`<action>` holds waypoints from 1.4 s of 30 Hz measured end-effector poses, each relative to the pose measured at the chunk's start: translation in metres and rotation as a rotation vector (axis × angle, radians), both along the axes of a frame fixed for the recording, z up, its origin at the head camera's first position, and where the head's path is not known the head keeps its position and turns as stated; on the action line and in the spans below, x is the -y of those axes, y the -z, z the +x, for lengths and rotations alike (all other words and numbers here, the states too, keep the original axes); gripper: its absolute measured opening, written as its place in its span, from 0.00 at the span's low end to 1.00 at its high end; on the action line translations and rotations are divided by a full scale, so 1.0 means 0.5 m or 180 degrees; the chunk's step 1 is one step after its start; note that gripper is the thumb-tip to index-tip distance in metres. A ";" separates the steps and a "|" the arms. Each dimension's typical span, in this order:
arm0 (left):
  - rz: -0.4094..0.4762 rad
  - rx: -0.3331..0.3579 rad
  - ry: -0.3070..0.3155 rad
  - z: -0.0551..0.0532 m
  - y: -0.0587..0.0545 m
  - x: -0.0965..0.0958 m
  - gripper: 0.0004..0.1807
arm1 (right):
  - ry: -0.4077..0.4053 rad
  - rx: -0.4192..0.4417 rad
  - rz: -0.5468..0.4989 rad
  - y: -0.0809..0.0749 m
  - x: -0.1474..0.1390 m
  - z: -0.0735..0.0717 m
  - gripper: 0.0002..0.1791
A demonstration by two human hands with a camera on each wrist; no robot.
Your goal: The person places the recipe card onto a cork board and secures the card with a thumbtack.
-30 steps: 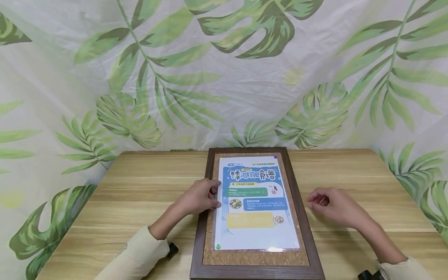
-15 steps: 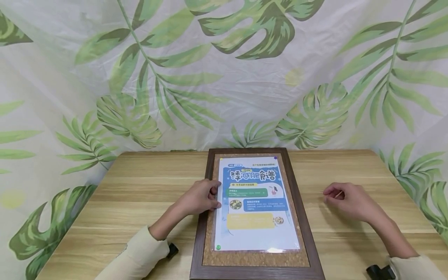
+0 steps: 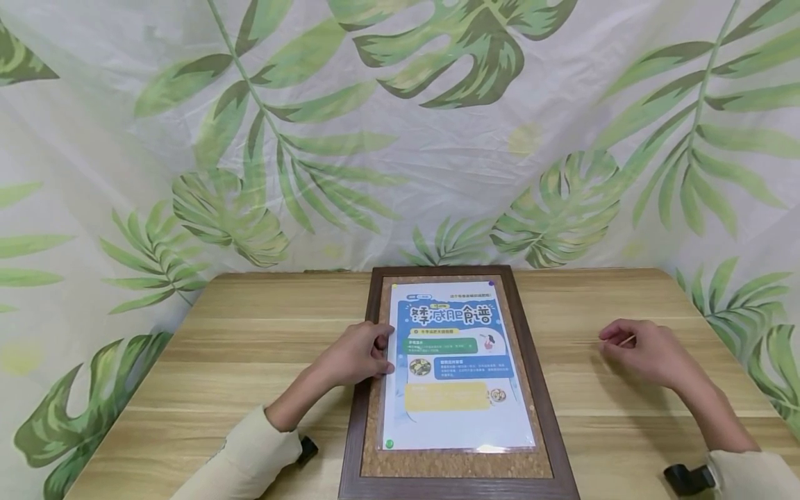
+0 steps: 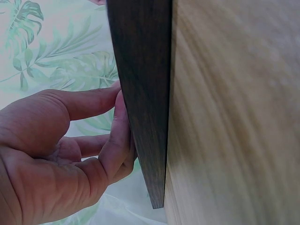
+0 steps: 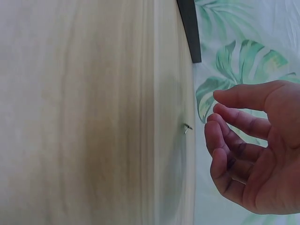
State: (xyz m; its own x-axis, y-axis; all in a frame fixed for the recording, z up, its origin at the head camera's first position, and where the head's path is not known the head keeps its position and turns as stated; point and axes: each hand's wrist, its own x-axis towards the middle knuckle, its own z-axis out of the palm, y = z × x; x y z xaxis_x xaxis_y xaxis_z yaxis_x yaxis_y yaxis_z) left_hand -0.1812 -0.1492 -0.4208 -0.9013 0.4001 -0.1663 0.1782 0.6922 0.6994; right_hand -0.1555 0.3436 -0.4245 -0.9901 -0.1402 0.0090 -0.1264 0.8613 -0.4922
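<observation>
A corkboard (image 3: 450,467) with a dark brown wooden frame lies on the table. A printed poster (image 3: 459,430) covers most of its cork. Pushpins stand in three of its corners: yellow (image 3: 394,285), purple (image 3: 491,283) and green (image 3: 389,444). My left hand (image 3: 353,354) reaches over the frame's left side, thumb and fingertips resting at the poster's left edge. To the right of the board my right hand (image 3: 644,353) hovers, fingers loosely bent and nothing between them. In the right wrist view a tiny dark pin-like thing (image 5: 187,127) shows against the tabletop, apart from those fingertips.
The wood-grain table (image 3: 269,319) extends on both sides of the board. A leaf-patterned cloth (image 3: 400,153) hangs behind its back edge. Black devices sit at both wrists, one by the left cuff (image 3: 306,451) and one by the right (image 3: 687,479).
My right hand has moved right and slightly away from me, farther from the board's frame. The left hand and the poster have stayed in place.
</observation>
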 end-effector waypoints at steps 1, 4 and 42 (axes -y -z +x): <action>0.0001 -0.0001 0.0001 0.000 0.000 0.000 0.38 | 0.0014 -0.0009 0.0011 0.000 -0.003 -0.001 0.07; 0.0008 -0.0001 0.0002 -0.001 0.000 0.000 0.38 | 0.0045 -0.0036 0.0040 0.002 -0.012 -0.005 0.08; -0.0037 -0.0054 0.0029 -0.002 0.006 -0.001 0.37 | -0.0176 0.0025 0.0137 0.026 -0.031 -0.036 0.03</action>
